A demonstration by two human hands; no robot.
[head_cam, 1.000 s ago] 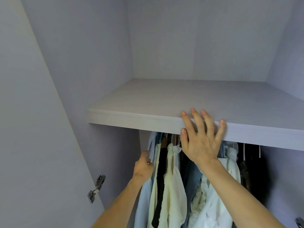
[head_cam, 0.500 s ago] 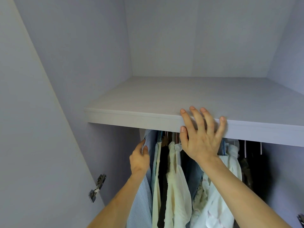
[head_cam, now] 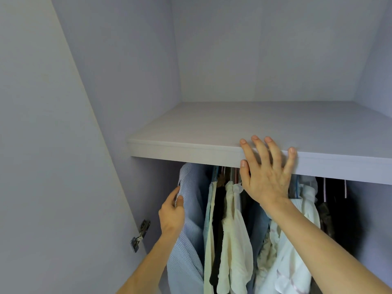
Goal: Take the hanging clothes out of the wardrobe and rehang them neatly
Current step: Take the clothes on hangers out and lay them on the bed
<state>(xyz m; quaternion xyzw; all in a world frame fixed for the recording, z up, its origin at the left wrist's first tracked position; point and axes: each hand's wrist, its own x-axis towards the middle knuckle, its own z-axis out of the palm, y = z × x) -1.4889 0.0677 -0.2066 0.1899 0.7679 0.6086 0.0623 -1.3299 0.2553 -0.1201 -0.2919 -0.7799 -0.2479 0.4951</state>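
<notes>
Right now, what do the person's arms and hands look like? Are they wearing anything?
Both forearms are bare, with no sleeves in view. The left hand and right hand show no gloves, rings or watch. The nails look short and unpainted.

Bare L grip (head_cam: 171,211) & R grip (head_cam: 267,179), bare forearms (head_cam: 318,247), short plain nails (head_cam: 243,163) on R.

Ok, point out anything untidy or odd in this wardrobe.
The clothes hang crammed and bunched under the shelf, the cream ones crumpled. The left hand pinches the striped shirt at the row's end; the right hand rests flat on the shelf edge. No damage shows.
</notes>
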